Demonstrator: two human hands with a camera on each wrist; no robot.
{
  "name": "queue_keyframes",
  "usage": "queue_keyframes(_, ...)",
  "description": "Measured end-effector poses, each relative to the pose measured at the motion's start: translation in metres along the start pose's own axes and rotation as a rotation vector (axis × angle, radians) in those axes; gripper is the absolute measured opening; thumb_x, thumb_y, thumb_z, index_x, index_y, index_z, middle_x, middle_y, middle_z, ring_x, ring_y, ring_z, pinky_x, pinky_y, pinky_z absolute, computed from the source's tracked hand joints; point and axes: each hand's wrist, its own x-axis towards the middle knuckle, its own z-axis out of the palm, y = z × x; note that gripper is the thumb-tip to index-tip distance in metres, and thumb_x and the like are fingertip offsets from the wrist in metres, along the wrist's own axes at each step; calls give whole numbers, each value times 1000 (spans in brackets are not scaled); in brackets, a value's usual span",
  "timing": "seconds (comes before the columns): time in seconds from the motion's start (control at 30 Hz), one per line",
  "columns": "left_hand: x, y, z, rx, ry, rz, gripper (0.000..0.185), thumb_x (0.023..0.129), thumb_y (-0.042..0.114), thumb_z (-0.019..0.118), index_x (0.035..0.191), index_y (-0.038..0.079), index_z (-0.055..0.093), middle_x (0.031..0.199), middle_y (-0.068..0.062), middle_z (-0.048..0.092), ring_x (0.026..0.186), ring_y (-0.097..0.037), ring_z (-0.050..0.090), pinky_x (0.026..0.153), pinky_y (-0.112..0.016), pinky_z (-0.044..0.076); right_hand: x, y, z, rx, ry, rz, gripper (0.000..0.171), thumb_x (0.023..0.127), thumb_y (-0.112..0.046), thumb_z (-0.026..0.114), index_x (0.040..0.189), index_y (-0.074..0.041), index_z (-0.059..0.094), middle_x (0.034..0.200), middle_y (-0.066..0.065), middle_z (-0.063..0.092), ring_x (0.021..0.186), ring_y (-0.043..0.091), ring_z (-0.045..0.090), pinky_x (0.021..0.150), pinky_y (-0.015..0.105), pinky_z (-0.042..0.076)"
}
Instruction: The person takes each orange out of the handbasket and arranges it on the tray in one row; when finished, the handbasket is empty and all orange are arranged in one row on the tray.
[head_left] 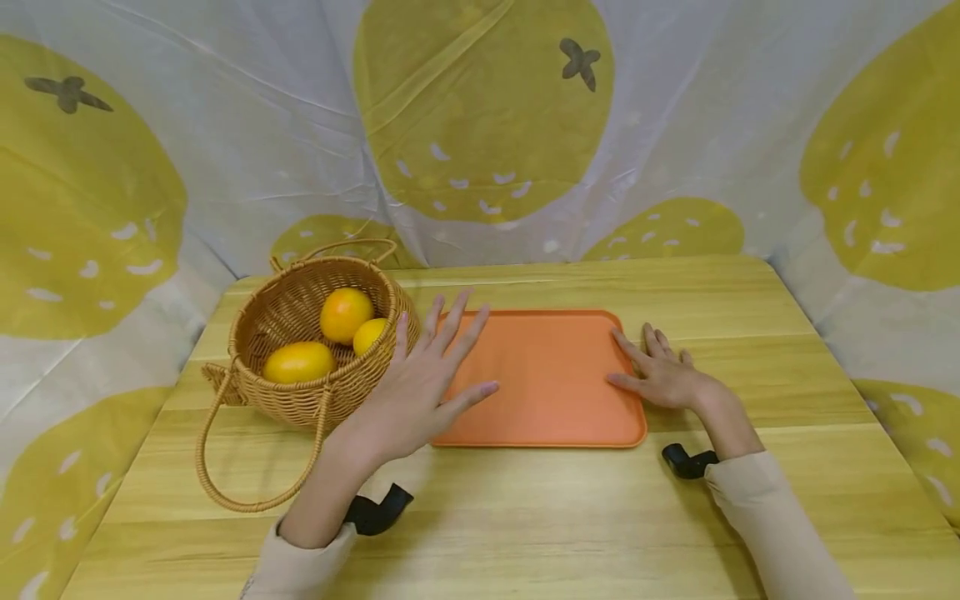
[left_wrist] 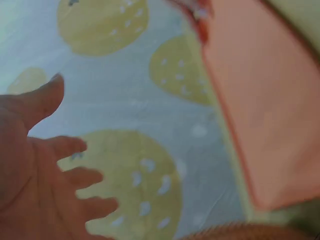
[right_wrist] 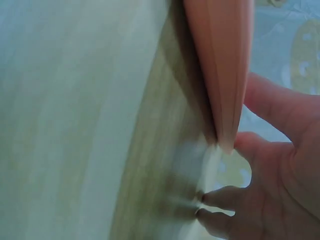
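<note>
An orange rectangular tray [head_left: 551, 379] lies flat on the wooden table. My left hand [head_left: 412, 396] is raised with spread fingers between a wicker basket and the tray, overlapping the tray's left edge in the head view. Nothing is in its palm, as the left wrist view shows. At the tray's right edge, my right hand [head_left: 671, 379] has its thumb and index finger extended to the rim; its other fingers rest beside the tray. The wicker basket [head_left: 300, 406] holds yellow-orange mangoes: one at the front left [head_left: 300, 362], one farther back [head_left: 347, 315], one partly hidden by the rim [head_left: 369, 335].
One basket handle [head_left: 258, 506] hangs down toward the table's front, and the other [head_left: 348, 242] folds outward behind it. A cloth with large yellow fruit prints [head_left: 480, 108] hangs behind and beside the table [head_left: 525, 525]. Black wrist mounts [head_left: 378, 510] sit at both cuffs.
</note>
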Motion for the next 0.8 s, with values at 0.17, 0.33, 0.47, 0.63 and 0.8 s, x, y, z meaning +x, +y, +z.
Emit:
queue_keyframes(0.17,-18,-16,-46,-55,-52,-29,79,107,54,49,168,26,6,175,-4,1,163,-31,-2,127,-63,-8,-2,6,1,8,4,-34,85,106,-55,47,168,-15,5,164,38,-20,152,60,-15,115,80,-8)
queue_keyframes(0.33,-24,-45,-94,-131,-89,-80,68,108,50,49,165,21,27,173,-7,21,160,-34,20,127,-63,14,-4,10,1,18,11,-57,81,107,-51,49,168,-17,7,163,39,-21,151,60,-16,115,80,-7)
queue_keyframes(0.47,-23,-78,-125,-191,-159,-152,60,108,46,49,162,22,36,169,-9,32,155,-39,29,118,-67,30,-3,10,0,15,11,-61,80,107,-51,49,168,-18,9,163,39,-21,151,61,-16,115,80,-7)
queue_keyframes(0.63,-9,-123,-148,-268,-284,-177,53,110,37,49,158,15,44,165,-15,39,153,-43,33,115,-69,32,-1,7,1,17,3,-73,80,107,-51,49,168,-17,10,163,39,-21,150,62,-14,115,80,-6)
queue_keyframes(0.8,19,-151,-151,-215,-450,-192,54,109,35,54,157,14,45,164,-18,39,152,-47,32,115,-69,34,0,6,1,17,5,-70,80,107,-51,49,168,-16,10,164,39,-20,150,63,-14,115,80,-6)
